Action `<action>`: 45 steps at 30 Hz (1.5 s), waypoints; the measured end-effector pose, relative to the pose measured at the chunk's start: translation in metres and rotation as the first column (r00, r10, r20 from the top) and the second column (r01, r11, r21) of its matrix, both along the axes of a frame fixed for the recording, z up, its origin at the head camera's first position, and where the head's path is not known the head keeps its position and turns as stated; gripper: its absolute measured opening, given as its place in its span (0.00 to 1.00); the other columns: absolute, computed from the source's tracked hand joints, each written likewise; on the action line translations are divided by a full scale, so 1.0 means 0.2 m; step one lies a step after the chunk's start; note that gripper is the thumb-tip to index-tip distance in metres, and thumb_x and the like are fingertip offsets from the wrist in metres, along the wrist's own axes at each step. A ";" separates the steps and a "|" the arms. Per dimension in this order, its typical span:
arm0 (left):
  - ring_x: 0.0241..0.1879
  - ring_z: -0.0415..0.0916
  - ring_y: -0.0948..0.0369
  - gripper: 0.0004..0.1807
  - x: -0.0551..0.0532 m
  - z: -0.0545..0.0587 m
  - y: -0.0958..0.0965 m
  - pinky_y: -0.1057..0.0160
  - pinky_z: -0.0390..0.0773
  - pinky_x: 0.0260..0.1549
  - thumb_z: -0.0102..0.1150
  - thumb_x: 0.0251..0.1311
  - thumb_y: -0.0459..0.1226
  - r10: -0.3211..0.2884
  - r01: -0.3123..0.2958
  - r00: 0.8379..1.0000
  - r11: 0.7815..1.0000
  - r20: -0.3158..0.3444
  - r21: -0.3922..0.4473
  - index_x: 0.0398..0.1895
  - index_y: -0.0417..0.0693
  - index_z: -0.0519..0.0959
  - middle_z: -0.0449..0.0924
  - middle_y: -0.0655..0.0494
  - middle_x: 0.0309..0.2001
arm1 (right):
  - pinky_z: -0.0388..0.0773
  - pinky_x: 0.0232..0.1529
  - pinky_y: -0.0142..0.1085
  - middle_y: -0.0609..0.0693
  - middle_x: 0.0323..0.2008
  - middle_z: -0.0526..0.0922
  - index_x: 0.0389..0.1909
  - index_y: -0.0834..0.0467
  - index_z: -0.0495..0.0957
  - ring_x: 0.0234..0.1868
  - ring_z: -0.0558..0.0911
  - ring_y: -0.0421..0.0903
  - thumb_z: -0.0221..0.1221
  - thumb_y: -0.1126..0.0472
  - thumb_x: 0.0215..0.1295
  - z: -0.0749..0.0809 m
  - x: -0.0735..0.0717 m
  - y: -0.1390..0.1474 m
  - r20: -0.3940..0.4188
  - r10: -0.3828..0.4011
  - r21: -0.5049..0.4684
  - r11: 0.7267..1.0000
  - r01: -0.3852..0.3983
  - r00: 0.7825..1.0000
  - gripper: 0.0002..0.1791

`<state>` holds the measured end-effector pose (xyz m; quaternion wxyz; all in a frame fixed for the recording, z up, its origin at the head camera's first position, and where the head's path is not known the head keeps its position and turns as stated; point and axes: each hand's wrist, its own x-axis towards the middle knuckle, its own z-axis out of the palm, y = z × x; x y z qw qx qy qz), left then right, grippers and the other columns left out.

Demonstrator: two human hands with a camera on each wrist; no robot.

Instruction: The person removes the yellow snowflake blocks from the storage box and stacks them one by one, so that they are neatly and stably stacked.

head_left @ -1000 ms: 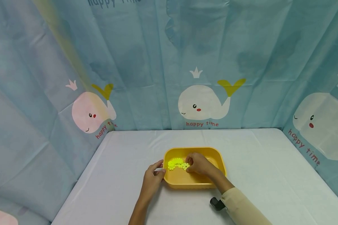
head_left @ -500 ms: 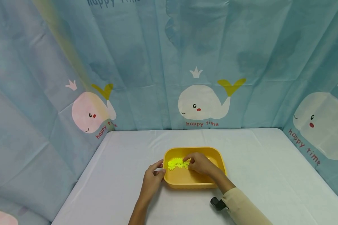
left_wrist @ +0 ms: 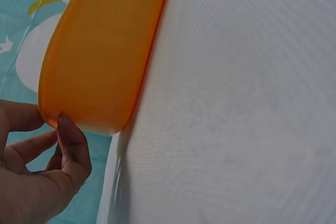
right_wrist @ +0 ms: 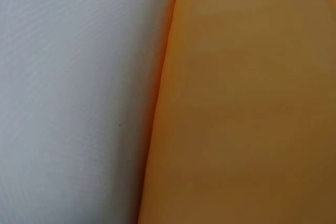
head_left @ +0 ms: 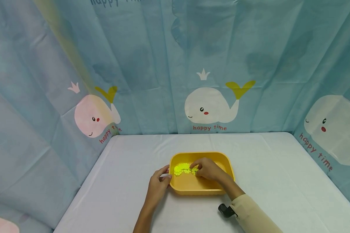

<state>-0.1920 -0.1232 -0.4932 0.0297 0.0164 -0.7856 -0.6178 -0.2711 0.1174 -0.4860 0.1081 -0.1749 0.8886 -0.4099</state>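
Observation:
A yellow plastic tray (head_left: 189,185) stands on the table, and its outer wall fills much of both wrist views. My left hand (head_left: 158,186) holds the tray's left end, thumb and forefinger touching it near the rim; the left wrist view shows the thumb (left_wrist: 73,145) against the wall. Inside the tray, my right hand (head_left: 207,169) pinches a small neon-yellow flower-shaped plastic piece (head_left: 194,170) between thumb and forefinger, and partly hides it. Just left of it lies a cluster of several like pieces (head_left: 180,168). The right hand is outside the right wrist view.
A white cloth (head_left: 119,181) covers the table. Blue curtains (head_left: 151,97) with whale prints hang behind it and at both sides. A black device (head_left: 226,210) sits at the right sleeve's cuff (head_left: 239,202).
The right forefinger and thumb have shifted slightly on the flower piece, the forefinger reaching farther left. The piece is now more covered. The left hand and tray have stayed in place.

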 end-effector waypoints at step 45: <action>0.48 0.77 0.55 0.25 0.00 -0.01 0.00 0.70 0.86 0.42 0.58 0.75 0.33 -0.001 0.001 1.000 1.000 0.001 0.005 0.73 0.43 0.77 0.76 0.42 0.61 | 0.86 0.39 0.37 0.51 0.37 0.85 0.58 0.62 0.85 0.36 0.83 0.47 0.77 0.52 0.61 0.25 0.23 0.34 0.021 -0.161 -0.244 0.956 0.161 0.987 0.28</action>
